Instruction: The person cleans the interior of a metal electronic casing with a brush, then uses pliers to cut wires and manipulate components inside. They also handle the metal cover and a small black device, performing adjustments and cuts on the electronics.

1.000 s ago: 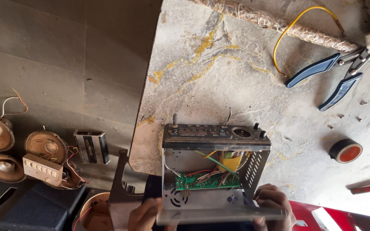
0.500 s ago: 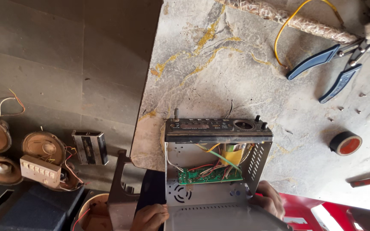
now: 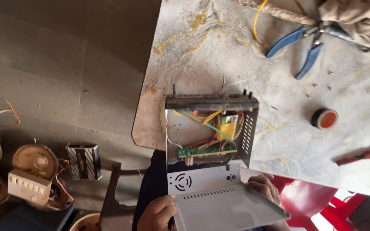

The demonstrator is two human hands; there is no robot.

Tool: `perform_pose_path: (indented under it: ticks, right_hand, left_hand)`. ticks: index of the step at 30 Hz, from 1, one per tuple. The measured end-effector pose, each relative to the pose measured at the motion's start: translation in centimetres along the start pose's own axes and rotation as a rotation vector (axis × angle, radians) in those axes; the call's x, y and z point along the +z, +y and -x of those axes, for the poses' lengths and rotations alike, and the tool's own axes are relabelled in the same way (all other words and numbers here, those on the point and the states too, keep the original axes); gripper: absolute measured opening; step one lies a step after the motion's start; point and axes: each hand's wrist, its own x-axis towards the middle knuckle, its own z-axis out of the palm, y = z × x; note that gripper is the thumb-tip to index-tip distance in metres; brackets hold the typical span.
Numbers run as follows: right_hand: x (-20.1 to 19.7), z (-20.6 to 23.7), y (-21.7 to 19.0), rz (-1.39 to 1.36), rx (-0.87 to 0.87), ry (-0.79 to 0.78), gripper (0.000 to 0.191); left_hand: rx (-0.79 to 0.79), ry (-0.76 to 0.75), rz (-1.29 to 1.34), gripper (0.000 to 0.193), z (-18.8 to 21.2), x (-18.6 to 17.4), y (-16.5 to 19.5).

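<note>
Two hands grip a grey metal cover (image 3: 228, 207): left hand (image 3: 157, 212) clasping its near-left edge, right hand (image 3: 262, 188) its right, just below the opened radio chassis (image 3: 208, 132).

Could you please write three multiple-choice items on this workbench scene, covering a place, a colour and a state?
1. Where does the tape roll lie?
A. on the floor
B. on the table, right of the metal case
C. inside the case

2. What colour are the pliers' handles?
A. blue
B. yellow
C. green

3. How is the case?
A. closed
B. open, circuit board showing
C. wrapped

Answers: B, the roll sits on the slab right of the case; A, both handles are blue; B, left hand and right hand hold the lid off.
</note>
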Motion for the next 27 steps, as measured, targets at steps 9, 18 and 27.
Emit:
perform_pose_path:
  ticks: [9,18,27]
  right_hand:
    - [-2.3,1.1,-4.5,-0.18,0.091,0.152,0.034]
    - [-7.3,10.8,-5.4,0.295,0.526,0.576,0.019]
    - [-11.2,13.9,-3.9,0.622,0.586,0.404,0.025]
  left_hand:
    - [0.26,-0.001,0.067,0.039,-3.5,-2.5,2.8]
    - [0.267,-0.384,0.34,0.056,-9.5,5.0,11.9]
    - [0.149,-0.209,-0.168,0.039,-10.9,12.4,14.6]
